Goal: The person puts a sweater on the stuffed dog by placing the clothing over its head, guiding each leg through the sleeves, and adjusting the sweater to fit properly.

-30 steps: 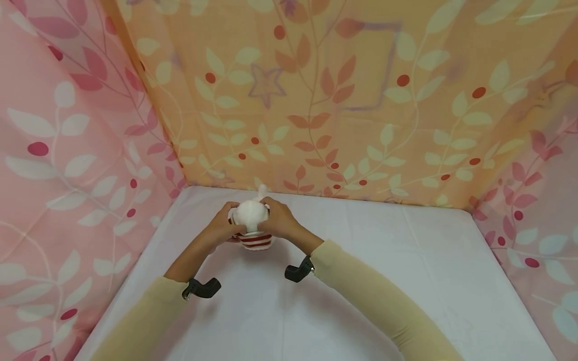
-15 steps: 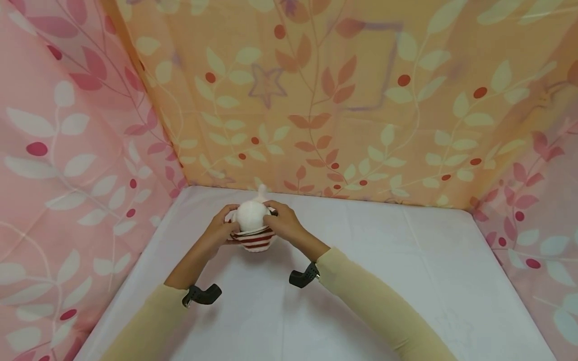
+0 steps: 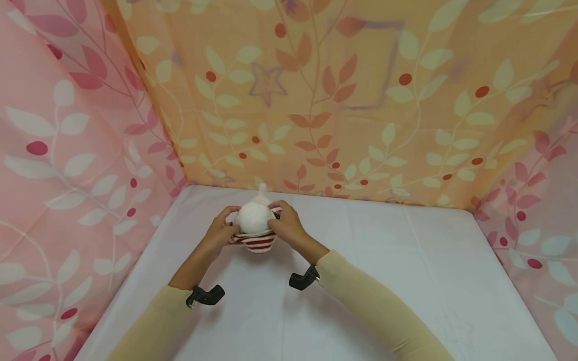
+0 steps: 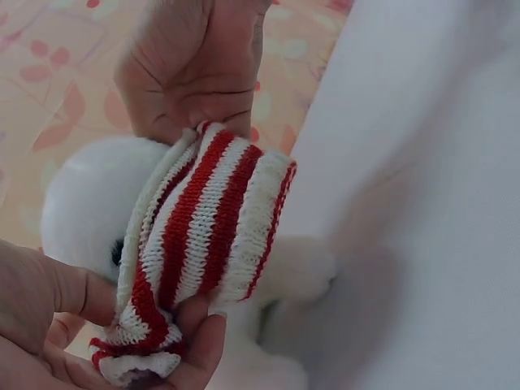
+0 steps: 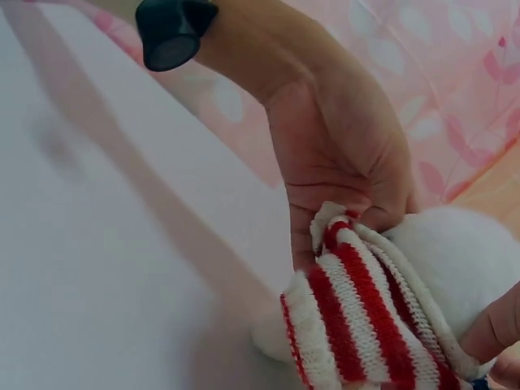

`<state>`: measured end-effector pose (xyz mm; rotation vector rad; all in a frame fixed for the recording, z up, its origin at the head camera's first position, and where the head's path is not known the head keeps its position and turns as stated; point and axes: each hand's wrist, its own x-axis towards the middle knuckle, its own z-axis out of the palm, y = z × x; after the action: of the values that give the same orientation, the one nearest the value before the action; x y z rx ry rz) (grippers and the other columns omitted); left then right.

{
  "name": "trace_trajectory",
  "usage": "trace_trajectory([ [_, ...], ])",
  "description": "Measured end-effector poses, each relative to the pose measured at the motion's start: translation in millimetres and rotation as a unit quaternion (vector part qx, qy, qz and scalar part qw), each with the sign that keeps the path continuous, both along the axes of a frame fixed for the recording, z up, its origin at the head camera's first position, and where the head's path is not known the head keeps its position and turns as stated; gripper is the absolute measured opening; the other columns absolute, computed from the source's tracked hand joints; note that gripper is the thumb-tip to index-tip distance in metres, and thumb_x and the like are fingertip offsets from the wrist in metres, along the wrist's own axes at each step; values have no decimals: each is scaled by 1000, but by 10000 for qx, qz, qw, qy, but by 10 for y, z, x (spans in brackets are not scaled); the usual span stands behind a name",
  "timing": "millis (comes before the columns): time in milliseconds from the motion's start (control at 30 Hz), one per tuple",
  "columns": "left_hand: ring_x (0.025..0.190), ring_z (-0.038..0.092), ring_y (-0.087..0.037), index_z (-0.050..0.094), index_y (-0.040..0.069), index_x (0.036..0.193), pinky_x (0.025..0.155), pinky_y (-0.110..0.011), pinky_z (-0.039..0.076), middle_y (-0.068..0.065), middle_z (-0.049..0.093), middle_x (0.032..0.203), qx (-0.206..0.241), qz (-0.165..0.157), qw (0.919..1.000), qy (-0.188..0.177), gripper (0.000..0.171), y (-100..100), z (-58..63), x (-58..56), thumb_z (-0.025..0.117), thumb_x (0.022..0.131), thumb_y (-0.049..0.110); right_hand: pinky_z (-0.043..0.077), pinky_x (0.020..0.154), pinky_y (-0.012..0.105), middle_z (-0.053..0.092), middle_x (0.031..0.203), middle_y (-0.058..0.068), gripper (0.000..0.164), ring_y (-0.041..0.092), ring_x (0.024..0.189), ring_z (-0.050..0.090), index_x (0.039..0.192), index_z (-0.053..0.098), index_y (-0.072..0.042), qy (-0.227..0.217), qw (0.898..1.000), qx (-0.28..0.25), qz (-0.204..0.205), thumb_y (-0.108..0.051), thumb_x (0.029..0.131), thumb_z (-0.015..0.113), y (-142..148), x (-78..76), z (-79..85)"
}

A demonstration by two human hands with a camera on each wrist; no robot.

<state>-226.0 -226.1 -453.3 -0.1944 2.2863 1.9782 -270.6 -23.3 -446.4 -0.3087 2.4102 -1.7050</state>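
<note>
A white plush toy is at the table's far side, its round head towards me. Around the head sits a small red-and-white striped knit sweater, its hem at the edge of the white head. My left hand pinches the sweater's left side near a short sleeve. On the other side my right hand grips the opposite edge. In the left wrist view a dark eye peeks out by the sweater's rolled edge. The right wrist view shows the stripes stretched between both hands.
A white cloth covers the table. Behind it hangs an orange leaf-patterned curtain, with pink curtains at the sides. Black wrist cameras jut inward from both forearms.
My right hand has shifted outward to the right and a little down, widening the gap between my hands. More of the round white head shows above the sweater's stretched edge.
</note>
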Motion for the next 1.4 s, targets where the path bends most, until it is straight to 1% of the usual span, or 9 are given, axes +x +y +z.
trace_trajectory([
  [167, 77, 59, -17, 45, 12, 145, 61, -30, 52, -13, 62, 96, 151, 10, 9999, -39, 66, -24, -38, 7, 51, 83, -12, 50, 67, 29, 70, 110, 20, 52, 21, 90, 63, 123, 61, -3, -329, 9978, -550, 139, 9, 73, 57, 25, -31, -31],
  [400, 67, 56, -16, 43, 11, 145, 59, -30, 51, -8, 62, 87, 329, -48, 9994, -103, 67, -19, -108, -7, 52, 84, -15, 49, 70, 31, 69, 119, 19, 53, 22, 101, 62, 121, 64, -3, -727, 9939, -833, 44, 15, 72, 54, 52, -31, -52],
  [567, 69, 58, -16, 43, 11, 144, 61, -30, 52, -13, 64, 94, 321, -97, 9994, -51, 66, -32, -176, -21, 52, 84, -15, 48, 62, 29, 70, 111, 16, 54, 20, 92, 61, 119, 67, -2, -943, 9888, -1160, -50, 17, 71, 53, 82, -49, -93],
  [700, 72, 60, -15, 44, 13, 143, 64, -30, 53, -12, 65, 97, 506, -166, 9986, -46, 63, -65, -230, -19, 53, 86, -14, 49, 57, 28, 71, 106, 14, 52, 18, 87, 61, 119, 68, -2, -1406, 9780, -1536, -106, 18, 73, 56, 103, -77, -126],
  [867, 63, 54, -12, 45, 13, 139, 63, -28, 52, -5, 63, 83, 1013, -282, 9944, -87, 61, -103, -285, -16, 52, 87, -17, 52, 61, 30, 69, 111, 13, 55, 20, 90, 62, 122, 68, -2, -1964, 9605, -1968, -130, 20, 74, 55, 109, -107, -152],
  [1067, 66, 56, -10, 52, 20, 128, 64, -26, 51, -2, 64, 86, 1896, -404, 9809, -187, 56, -101, -337, -18, 49, 88, -19, 50, 61, 30, 65, 112, 12, 58, 19, 87, 60, 128, 63, 1, -2275, 9419, -2467, -146, 22, 75, 50, 112, -132, -193],
  [1200, 68, 57, -10, 51, 17, 127, 66, -26, 51, -2, 63, 89, 2229, -393, 9736, -296, 53, -73, -362, -17, 47, 89, -19, 49, 58, 29, 65, 110, 10, 58, 18, 84, 60, 130, 60, 1, -2461, 9293, -2753, -100, 23, 78, 47, 124, -150, -243],
  [1267, 72, 58, -11, 49, 15, 130, 69, -27, 51, -2, 62, 94, 2358, -287, 9705, -407, 50, -56, -372, -19, 46, 91, -17, 50, 61, 29, 65, 111, 9, 56, 18, 86, 59, 130, 59, 1, -2407, 9321, -2707, -61, 21, 79, 49, 142, -152, -254],
  [1400, 83, 61, -13, 42, 12, 139, 77, -32, 52, -2, 61, 105, 2593, -150, 9642, -529, 43, -31, -387, -25, 43, 101, -7, 55, 74, 37, 65, 114, 9, 49, 18, 90, 60, 131, 61, -2, -1975, 9560, -2170, 28, 9, 84, 56, 206, -158, -259],
])
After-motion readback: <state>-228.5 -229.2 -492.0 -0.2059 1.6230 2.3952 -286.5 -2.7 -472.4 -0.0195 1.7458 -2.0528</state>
